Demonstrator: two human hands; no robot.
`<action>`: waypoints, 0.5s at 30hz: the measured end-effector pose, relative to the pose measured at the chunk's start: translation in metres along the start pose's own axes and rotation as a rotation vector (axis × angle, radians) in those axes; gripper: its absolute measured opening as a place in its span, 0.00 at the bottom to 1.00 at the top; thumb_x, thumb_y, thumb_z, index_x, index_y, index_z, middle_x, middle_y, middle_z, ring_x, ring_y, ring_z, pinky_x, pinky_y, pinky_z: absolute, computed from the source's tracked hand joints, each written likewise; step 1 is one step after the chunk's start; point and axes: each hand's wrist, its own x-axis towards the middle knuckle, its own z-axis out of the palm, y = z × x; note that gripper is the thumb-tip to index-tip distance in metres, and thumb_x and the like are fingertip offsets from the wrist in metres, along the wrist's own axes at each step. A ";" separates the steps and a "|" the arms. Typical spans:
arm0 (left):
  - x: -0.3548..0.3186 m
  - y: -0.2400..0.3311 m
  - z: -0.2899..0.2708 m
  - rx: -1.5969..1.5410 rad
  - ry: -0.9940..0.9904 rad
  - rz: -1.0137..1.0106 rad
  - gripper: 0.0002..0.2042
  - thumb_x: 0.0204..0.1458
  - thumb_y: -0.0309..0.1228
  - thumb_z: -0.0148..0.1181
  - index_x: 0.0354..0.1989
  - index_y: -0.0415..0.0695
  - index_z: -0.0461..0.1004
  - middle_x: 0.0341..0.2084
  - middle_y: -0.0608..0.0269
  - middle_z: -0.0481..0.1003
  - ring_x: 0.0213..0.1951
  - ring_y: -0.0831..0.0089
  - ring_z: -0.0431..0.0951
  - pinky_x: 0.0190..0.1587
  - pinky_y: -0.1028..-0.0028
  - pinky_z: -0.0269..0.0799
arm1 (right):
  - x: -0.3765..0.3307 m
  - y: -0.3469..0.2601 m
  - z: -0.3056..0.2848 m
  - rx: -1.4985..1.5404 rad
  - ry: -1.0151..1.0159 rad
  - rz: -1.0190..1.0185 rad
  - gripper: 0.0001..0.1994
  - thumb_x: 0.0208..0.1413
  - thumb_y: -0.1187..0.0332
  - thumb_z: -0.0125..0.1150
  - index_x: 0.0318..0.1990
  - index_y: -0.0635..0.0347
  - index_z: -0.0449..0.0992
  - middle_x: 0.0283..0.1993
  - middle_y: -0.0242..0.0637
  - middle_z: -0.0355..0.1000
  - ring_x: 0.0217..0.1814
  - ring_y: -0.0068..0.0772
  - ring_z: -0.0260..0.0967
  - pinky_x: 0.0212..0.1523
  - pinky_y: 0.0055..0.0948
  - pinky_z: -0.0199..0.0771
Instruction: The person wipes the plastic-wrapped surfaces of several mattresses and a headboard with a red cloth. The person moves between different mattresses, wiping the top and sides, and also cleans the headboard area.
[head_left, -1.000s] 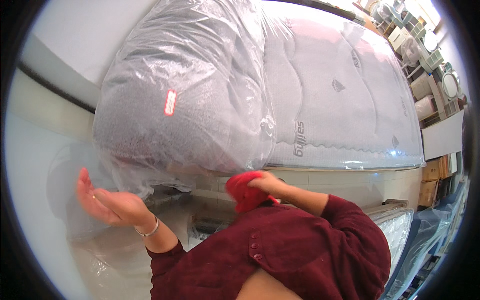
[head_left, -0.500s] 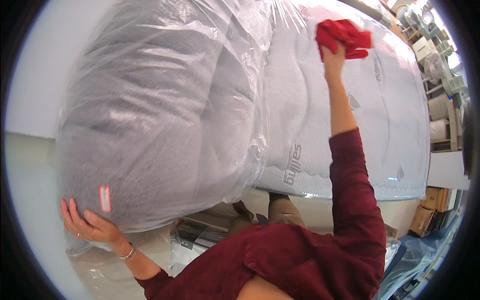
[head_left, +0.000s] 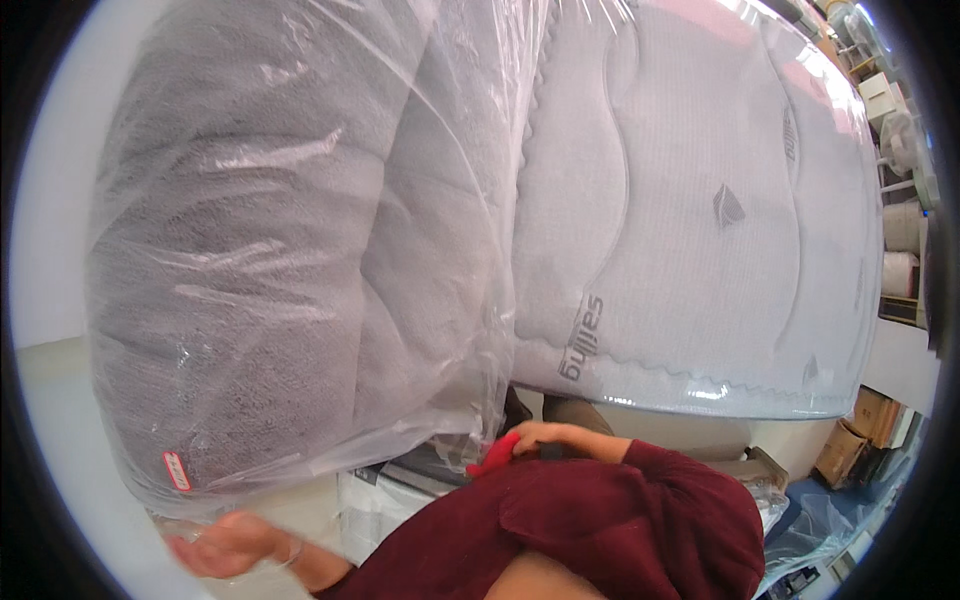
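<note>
A grey padded furniture piece, like a cushioned headboard (head_left: 260, 230), fills the left side under clear plastic wrap. A small red-edged white label (head_left: 176, 471) sits near its lower left corner. My left hand (head_left: 228, 545), blurred by motion, is just below that corner with fingers stretched out and nothing visible in it. My right hand (head_left: 535, 437) is close to my body, near the padded piece's lower right end, closed on a red cloth (head_left: 492, 457). Most of the cloth is bunched or hidden. To the right lies a pale mattress (head_left: 680, 270) in clear plastic.
Under the padded piece's near edge is a white package (head_left: 370, 510). Cardboard boxes (head_left: 845, 450) stand at the right, beside crumpled clear plastic (head_left: 825, 520). Shelves with assorted goods (head_left: 900, 220) line the far right. A white wall (head_left: 60, 220) is at the left.
My right hand has drawn the red cloth back from the mattress's far part to near my body. My left hand has come off the padded piece's corner and moved down.
</note>
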 end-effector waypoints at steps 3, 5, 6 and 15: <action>-0.116 0.159 0.033 -0.694 -0.596 -0.284 0.18 0.55 0.42 0.44 0.41 0.39 0.70 0.36 0.56 0.70 0.39 0.63 0.70 0.42 0.65 0.66 | -0.063 -0.012 -0.049 0.128 0.363 0.039 0.18 0.43 0.69 0.56 0.46 0.62 0.74 0.37 0.35 0.74 0.40 0.25 0.69 0.42 0.28 0.71; -0.174 0.262 0.057 -1.003 -1.192 -0.523 0.21 0.42 0.35 0.65 0.46 0.42 0.69 0.40 0.53 0.70 0.43 0.58 0.69 0.46 0.65 0.65 | -0.115 -0.042 -0.087 0.222 0.635 0.178 0.21 0.41 0.71 0.58 0.47 0.59 0.74 0.40 0.32 0.74 0.41 0.27 0.69 0.43 0.29 0.70; -0.212 0.295 0.059 -1.006 -1.248 -0.351 0.30 0.40 0.39 0.68 0.52 0.44 0.64 0.47 0.52 0.66 0.47 0.55 0.68 0.48 0.64 0.64 | -0.135 -0.022 -0.112 0.145 0.840 0.159 0.23 0.40 0.72 0.58 0.49 0.58 0.73 0.41 0.32 0.74 0.45 0.26 0.68 0.47 0.28 0.69; -0.348 0.264 0.088 -0.834 -1.542 -0.146 0.14 0.48 0.20 0.49 0.45 0.41 0.70 0.34 0.54 0.68 0.38 0.55 0.72 0.41 0.64 0.70 | -0.244 -0.140 -0.291 -0.112 1.848 -0.822 0.15 0.51 0.73 0.59 0.47 0.65 0.70 0.44 0.36 0.70 0.45 0.25 0.67 0.47 0.25 0.66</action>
